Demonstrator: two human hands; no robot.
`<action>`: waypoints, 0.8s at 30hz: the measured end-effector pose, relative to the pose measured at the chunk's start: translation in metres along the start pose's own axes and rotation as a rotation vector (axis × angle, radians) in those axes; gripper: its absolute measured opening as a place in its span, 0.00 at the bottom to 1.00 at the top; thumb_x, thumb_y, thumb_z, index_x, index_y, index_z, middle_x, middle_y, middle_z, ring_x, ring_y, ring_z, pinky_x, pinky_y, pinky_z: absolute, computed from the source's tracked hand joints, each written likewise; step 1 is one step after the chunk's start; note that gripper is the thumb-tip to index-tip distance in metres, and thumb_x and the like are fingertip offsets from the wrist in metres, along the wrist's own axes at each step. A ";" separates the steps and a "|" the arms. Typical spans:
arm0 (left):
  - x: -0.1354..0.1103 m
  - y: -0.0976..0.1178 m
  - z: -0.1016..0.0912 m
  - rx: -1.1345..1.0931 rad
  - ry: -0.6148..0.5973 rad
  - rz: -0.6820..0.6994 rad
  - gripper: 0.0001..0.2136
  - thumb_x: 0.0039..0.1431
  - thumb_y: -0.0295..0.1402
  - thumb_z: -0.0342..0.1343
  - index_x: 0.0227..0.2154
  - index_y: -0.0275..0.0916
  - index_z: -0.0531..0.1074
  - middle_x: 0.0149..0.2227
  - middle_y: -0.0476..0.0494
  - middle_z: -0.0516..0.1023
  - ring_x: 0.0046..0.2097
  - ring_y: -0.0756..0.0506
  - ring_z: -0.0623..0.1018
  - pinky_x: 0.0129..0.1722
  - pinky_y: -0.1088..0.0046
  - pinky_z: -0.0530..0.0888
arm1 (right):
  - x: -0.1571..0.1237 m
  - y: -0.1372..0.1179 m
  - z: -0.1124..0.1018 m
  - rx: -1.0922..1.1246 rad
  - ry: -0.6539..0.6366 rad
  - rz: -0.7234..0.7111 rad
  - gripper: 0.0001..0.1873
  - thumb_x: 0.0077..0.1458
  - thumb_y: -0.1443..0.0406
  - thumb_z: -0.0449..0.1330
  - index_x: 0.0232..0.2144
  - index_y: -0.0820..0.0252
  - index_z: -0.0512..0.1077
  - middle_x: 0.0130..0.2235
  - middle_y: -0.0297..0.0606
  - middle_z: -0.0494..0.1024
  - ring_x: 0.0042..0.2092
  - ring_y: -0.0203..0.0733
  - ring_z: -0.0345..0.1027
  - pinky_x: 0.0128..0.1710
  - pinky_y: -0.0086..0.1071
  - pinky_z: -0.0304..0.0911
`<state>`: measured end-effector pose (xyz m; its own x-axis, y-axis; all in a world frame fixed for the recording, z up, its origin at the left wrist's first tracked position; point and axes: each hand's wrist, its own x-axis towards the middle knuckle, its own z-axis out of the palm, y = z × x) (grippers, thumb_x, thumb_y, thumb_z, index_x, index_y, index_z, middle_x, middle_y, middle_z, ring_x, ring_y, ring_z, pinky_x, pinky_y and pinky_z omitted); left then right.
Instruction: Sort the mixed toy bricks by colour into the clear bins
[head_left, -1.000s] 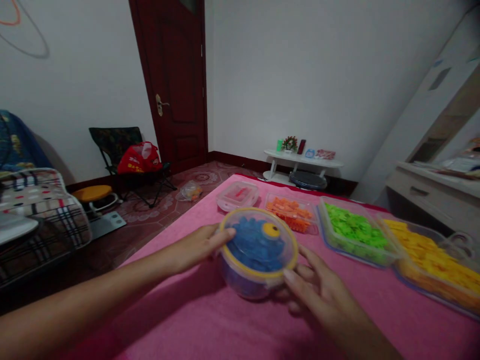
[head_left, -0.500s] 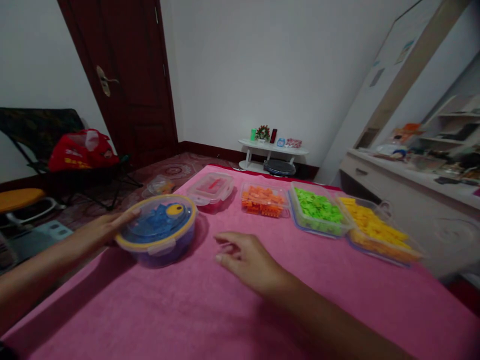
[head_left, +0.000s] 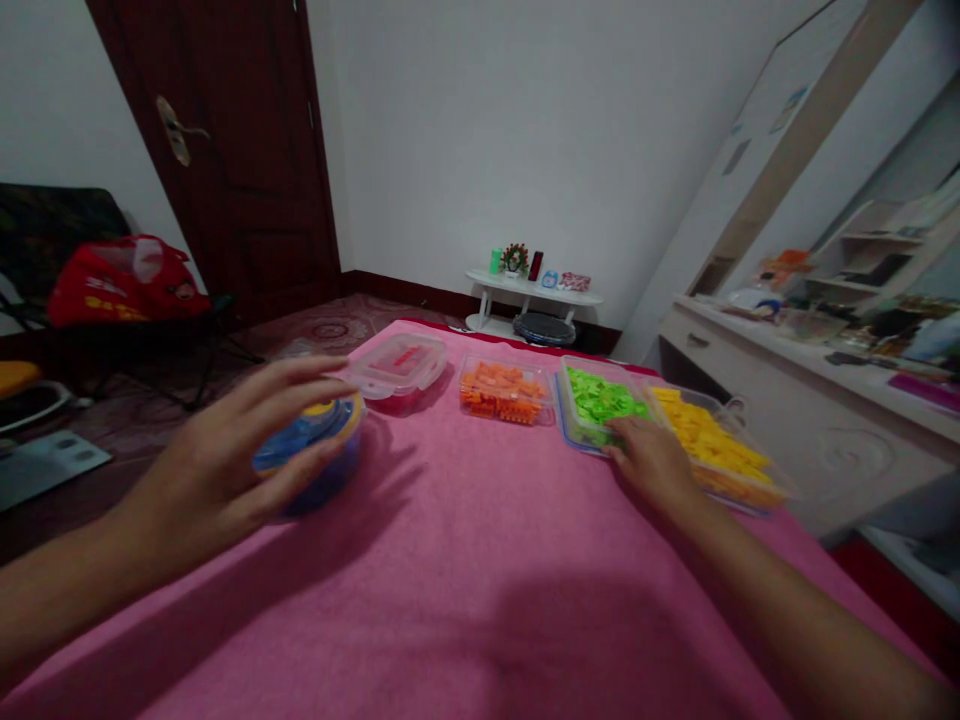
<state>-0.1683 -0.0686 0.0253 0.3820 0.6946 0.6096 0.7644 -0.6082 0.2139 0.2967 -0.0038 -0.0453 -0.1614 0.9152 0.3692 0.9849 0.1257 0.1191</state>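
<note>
My left hand (head_left: 240, 450) is open, its fingers spread apart in front of the round lidded container (head_left: 341, 470) of blue pieces. It hides much of that container; whether the fingertips touch it I cannot tell. My right hand (head_left: 651, 462) is at the near right corner of the rectangular plastic box (head_left: 581, 432) of green pieces, fingers together over the rim and thumb low on the outside. Right beside that hand stands a box (head_left: 739, 490) of yellow pieces. A clear box (head_left: 506, 392) of orange pieces sits left of the green one.
A lidded box (head_left: 397, 372) with red contents stands behind the round container. All rest on a pink-covered table (head_left: 465, 560). Beyond are a small white side table (head_left: 534, 288), a chair with a red bag (head_left: 127, 285), a door (head_left: 217, 150) and a drawer cabinet (head_left: 780, 380).
My left hand has come off the round container's lid and opened in front of it. My right hand has moved rightward from mid-table to the green pieces' box. The view has shifted slightly.
</note>
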 end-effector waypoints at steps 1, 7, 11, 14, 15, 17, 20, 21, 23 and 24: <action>0.003 0.010 0.008 -0.036 -0.040 0.110 0.17 0.60 0.35 0.51 0.52 0.48 0.66 0.58 0.48 0.64 0.58 0.43 0.66 0.57 0.63 0.65 | 0.000 -0.001 -0.001 0.015 -0.009 -0.007 0.15 0.55 0.64 0.54 0.43 0.64 0.72 0.43 0.49 0.76 0.45 0.51 0.68 0.44 0.40 0.61; 0.010 0.044 0.062 -0.320 -0.256 0.265 0.17 0.61 0.27 0.48 0.52 0.47 0.67 0.60 0.43 0.62 0.55 0.46 0.70 0.53 0.67 0.70 | 0.000 -0.006 -0.010 0.117 -0.080 -0.027 0.15 0.60 0.64 0.48 0.41 0.59 0.73 0.43 0.43 0.77 0.45 0.45 0.70 0.41 0.33 0.60; 0.016 0.068 0.075 -0.489 -0.335 0.244 0.15 0.61 0.28 0.49 0.49 0.45 0.71 0.56 0.43 0.67 0.55 0.46 0.69 0.53 0.68 0.70 | -0.007 -0.025 -0.020 0.148 -0.117 -0.065 0.14 0.60 0.65 0.49 0.41 0.58 0.73 0.42 0.41 0.78 0.44 0.42 0.70 0.41 0.30 0.58; 0.018 0.080 0.078 -0.608 -0.392 0.172 0.13 0.61 0.29 0.50 0.46 0.44 0.74 0.53 0.42 0.70 0.55 0.45 0.69 0.54 0.68 0.69 | -0.018 -0.055 -0.036 0.146 -0.151 -0.078 0.13 0.60 0.65 0.49 0.35 0.59 0.74 0.37 0.41 0.78 0.40 0.42 0.71 0.37 0.29 0.56; 0.017 0.081 0.080 -0.642 -0.416 0.136 0.13 0.60 0.30 0.51 0.46 0.43 0.74 0.52 0.42 0.71 0.55 0.45 0.69 0.55 0.66 0.68 | -0.022 -0.067 -0.043 0.155 -0.167 -0.078 0.13 0.59 0.65 0.49 0.32 0.59 0.73 0.35 0.41 0.79 0.38 0.41 0.72 0.35 0.29 0.55; 0.011 0.082 0.087 -0.722 -0.455 0.014 0.15 0.58 0.33 0.53 0.49 0.43 0.72 0.52 0.41 0.71 0.55 0.43 0.69 0.55 0.63 0.67 | -0.029 -0.090 -0.056 0.200 -0.201 -0.084 0.12 0.59 0.66 0.50 0.30 0.59 0.73 0.33 0.40 0.79 0.36 0.40 0.72 0.33 0.29 0.53; -0.001 0.080 0.106 -0.953 -0.476 -0.337 0.28 0.56 0.40 0.57 0.59 0.44 0.61 0.56 0.36 0.68 0.54 0.40 0.70 0.53 0.61 0.68 | -0.034 -0.125 -0.067 0.282 -0.226 -0.090 0.09 0.57 0.68 0.52 0.34 0.58 0.73 0.33 0.41 0.79 0.36 0.41 0.72 0.32 0.29 0.53; -0.003 0.080 0.114 -1.072 -0.478 -0.467 0.31 0.56 0.43 0.57 0.61 0.45 0.57 0.57 0.35 0.67 0.54 0.40 0.71 0.52 0.61 0.69 | -0.033 -0.136 -0.069 0.313 -0.219 -0.082 0.09 0.56 0.69 0.52 0.36 0.59 0.72 0.34 0.42 0.79 0.36 0.42 0.72 0.31 0.29 0.53; -0.003 0.079 0.129 -1.329 -0.480 -0.657 0.32 0.56 0.49 0.54 0.61 0.45 0.55 0.55 0.34 0.68 0.50 0.42 0.73 0.47 0.63 0.71 | -0.027 -0.158 -0.068 0.406 -0.187 -0.058 0.10 0.54 0.71 0.53 0.37 0.60 0.72 0.33 0.43 0.79 0.34 0.42 0.72 0.31 0.29 0.54; 0.000 0.079 0.135 -1.434 -0.469 -0.708 0.31 0.57 0.51 0.52 0.60 0.44 0.57 0.52 0.35 0.70 0.47 0.43 0.74 0.45 0.65 0.71 | -0.023 -0.169 -0.067 0.468 -0.166 -0.046 0.10 0.53 0.72 0.53 0.37 0.61 0.72 0.32 0.43 0.79 0.33 0.41 0.71 0.31 0.29 0.55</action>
<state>-0.0377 -0.0644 -0.0608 0.5062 0.8544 -0.1174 -0.1203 0.2047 0.9714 0.1302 -0.0717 -0.0119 -0.2310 0.9484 0.2171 0.9054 0.2912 -0.3089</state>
